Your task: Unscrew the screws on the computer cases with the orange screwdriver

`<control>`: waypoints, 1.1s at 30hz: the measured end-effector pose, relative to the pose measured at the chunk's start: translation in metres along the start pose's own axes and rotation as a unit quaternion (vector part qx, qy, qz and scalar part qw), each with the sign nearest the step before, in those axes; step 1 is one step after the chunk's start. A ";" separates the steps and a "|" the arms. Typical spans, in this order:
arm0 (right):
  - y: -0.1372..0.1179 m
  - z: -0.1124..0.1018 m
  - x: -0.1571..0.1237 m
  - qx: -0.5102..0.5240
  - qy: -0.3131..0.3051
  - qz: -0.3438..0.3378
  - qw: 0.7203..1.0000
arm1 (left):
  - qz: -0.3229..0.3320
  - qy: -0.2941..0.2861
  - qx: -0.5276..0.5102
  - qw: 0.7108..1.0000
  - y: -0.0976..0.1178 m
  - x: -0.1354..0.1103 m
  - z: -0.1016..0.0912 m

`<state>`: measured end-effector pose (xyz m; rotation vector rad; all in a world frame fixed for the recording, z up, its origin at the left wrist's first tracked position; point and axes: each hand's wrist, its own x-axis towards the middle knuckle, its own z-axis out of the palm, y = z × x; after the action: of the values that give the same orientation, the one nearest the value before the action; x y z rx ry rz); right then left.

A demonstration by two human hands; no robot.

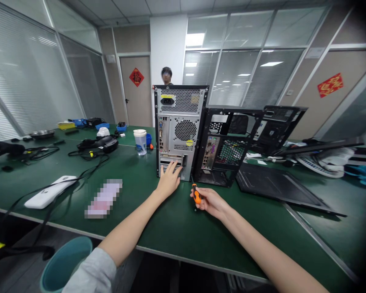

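Computer case (177,140): upright on the green bench (134,183), straight ahead, back panel facing the camera. Left hand (169,179) laid on the lower slots, fingers spread wide, with no grip to be seen, covering part of the metal there. Right hand (212,199) low in front, fingers closed around an orange and black screwdriver (197,195) — shaft pointing up toward the bottom right edge of the case; cannot tell whether touching.

Just beside on the right, a black open case (232,152), crowding that side; behind it, another black case (270,132), partly hidden. Farther right, a flat black panel (280,189) lying on the bench. To the left, near the case, a lidded cup (140,142); beyond, a black headset (100,143) with cables. Nearer, a white flat box (50,192) with a cable across one end. Below the bench edge, a teal bin (67,260). Behind the case, a person (166,75), mostly hidden.

On the door, a red diamond sign (136,77) — reading 福. At far right, a red sign (330,85) with gold characters, too slanted to read. On the case, a yellow label (167,96) above the power socket and a round yellow sticker (189,143), both too small to read.
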<state>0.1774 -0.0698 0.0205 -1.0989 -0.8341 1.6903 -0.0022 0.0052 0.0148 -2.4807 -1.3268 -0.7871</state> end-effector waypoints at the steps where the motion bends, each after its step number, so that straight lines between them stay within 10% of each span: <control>1: 0.002 0.000 0.001 0.004 0.000 -0.001 1.000 | 0.000 0.000 0.003 1.000 0.000 0.000 0.000; 33: -0.006 0.010 -0.004 0.123 0.023 0.129 0.984 | -0.003 -0.004 0.012 1.000 0.001 -0.001 0.000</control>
<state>0.1703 -0.0721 0.0305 -1.1042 -0.4522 1.9157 -0.0018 0.0041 0.0148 -2.4646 -1.3386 -0.7588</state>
